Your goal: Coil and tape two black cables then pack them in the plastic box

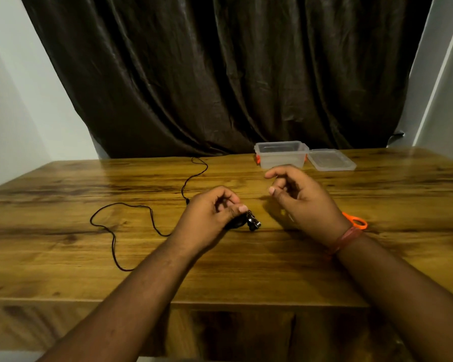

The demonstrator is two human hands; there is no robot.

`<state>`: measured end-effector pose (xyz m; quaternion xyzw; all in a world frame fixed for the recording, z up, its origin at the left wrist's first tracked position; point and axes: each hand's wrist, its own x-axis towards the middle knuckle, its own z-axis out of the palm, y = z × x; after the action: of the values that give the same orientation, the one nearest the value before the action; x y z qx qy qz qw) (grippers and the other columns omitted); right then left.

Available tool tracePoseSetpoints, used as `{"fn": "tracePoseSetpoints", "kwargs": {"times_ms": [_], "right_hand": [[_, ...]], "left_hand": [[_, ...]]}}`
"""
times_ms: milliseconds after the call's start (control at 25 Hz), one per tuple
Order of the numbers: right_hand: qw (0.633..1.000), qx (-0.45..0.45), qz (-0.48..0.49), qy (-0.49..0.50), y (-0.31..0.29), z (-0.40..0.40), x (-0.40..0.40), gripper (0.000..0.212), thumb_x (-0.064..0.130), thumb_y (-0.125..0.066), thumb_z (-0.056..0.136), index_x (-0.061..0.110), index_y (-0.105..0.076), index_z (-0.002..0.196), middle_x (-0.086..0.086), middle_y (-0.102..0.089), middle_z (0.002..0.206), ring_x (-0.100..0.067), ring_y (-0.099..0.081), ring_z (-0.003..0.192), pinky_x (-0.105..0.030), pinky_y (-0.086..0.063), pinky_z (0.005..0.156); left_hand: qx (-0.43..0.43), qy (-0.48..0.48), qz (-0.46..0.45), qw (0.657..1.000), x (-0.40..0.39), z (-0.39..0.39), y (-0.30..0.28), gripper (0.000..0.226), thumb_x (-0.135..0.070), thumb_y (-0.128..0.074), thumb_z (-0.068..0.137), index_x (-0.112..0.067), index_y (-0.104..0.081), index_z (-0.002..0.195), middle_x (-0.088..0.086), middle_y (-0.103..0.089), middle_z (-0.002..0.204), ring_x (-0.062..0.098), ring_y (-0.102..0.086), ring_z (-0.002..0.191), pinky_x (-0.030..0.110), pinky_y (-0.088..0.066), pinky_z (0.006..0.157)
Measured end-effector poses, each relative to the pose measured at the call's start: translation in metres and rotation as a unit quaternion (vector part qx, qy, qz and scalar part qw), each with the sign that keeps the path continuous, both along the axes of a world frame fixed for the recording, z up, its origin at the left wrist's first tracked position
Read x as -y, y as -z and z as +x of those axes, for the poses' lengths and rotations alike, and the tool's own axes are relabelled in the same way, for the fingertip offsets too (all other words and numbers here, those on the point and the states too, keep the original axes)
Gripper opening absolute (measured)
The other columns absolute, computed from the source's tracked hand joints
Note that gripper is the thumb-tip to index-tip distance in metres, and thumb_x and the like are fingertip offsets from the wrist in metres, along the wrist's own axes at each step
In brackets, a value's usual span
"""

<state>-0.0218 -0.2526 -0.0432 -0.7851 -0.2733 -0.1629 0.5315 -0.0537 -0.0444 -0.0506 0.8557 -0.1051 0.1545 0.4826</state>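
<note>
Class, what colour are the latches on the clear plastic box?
Orange; the latches on the plastic box show in the head view.

This looks like a room in a home, set up as a small work corner. A wood-grain table (246, 257) stands against a dark brown curtain (220, 74) that hangs in heavy folds between plain white walls (19, 100). On the table lie only small household things: a clear plastic box (281, 154) with its lid (331, 160) beside it, a thin black cable (120, 205), and orange-handled scissors (357, 222).
</note>
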Motion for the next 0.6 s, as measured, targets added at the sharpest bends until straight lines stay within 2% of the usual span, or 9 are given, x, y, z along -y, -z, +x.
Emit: {"fn": "tracePoseSetpoints", "kwargs": {"times_ms": [120, 240, 320, 480, 600], "right_hand": [[0.998, 0.012, 0.036, 0.047, 0.001, 0.003, 0.003, 0.027, 0.01, -0.059, 0.094, 0.033, -0.059, 0.108, 0.007, -0.055, 0.077, -0.009, -0.053, 0.072, -0.033, -0.049, 0.072], [0.997, 0.02, -0.019, 0.078, 0.003, 0.002, 0.0, 0.023, 0.014, -0.06, 0.094, 0.03, -0.057, 0.11, 0.01, -0.057, 0.078, -0.003, -0.054, 0.07, -0.024, -0.048, 0.067], [0.993, 0.025, -0.079, 0.088, 0.006, 0.001, -0.005, 0.021, 0.015, -0.06, 0.094, 0.027, -0.056, 0.11, 0.008, -0.06, 0.079, -0.002, -0.056, 0.073, -0.015, -0.045, 0.064], [0.982, 0.029, -0.18, 0.04, 0.017, 0.001, -0.018, 0.023, 0.012, -0.058, 0.093, 0.02, -0.049, 0.113, 0.006, -0.061, 0.078, -0.001, -0.057, 0.076, -0.012, -0.04, 0.063], [0.985, 0.015, -0.168, 0.022, 0.02, 0.001, -0.022, 0.025, 0.011, -0.058, 0.093, 0.019, -0.047, 0.114, 0.004, -0.062, 0.078, -0.003, -0.058, 0.074, -0.013, -0.043, 0.063]], "left_hand": [[0.086, -0.071, 0.153, 0.982, 0.001, 0.0, 0.0, 0.015, -0.047, -0.058, 0.091, -0.033, -0.061, 0.095, -0.019, -0.056, 0.097, 0.005, -0.046, 0.1, 0.032, -0.044, 0.085], [0.07, -0.063, 0.307, 0.947, 0.012, 0.001, 0.003, 0.03, -0.057, -0.042, 0.096, -0.032, -0.056, 0.103, -0.015, -0.057, 0.104, 0.008, -0.038, 0.104, 0.037, -0.036, 0.09], [0.07, -0.057, 0.372, 0.924, 0.02, 0.004, 0.006, 0.027, -0.054, -0.041, 0.097, -0.031, -0.053, 0.104, -0.011, -0.06, 0.107, 0.012, -0.04, 0.104, 0.04, -0.032, 0.092], [0.088, -0.055, 0.366, 0.925, 0.02, 0.006, 0.012, 0.016, -0.045, -0.05, 0.095, -0.031, -0.051, 0.102, -0.01, -0.061, 0.104, 0.015, -0.048, 0.105, 0.041, -0.031, 0.095], [0.079, -0.039, 0.326, 0.941, 0.019, 0.008, 0.015, 0.01, -0.038, -0.056, 0.093, -0.031, -0.052, 0.098, -0.013, -0.063, 0.098, 0.014, -0.056, 0.099, 0.041, -0.038, 0.096]]}}
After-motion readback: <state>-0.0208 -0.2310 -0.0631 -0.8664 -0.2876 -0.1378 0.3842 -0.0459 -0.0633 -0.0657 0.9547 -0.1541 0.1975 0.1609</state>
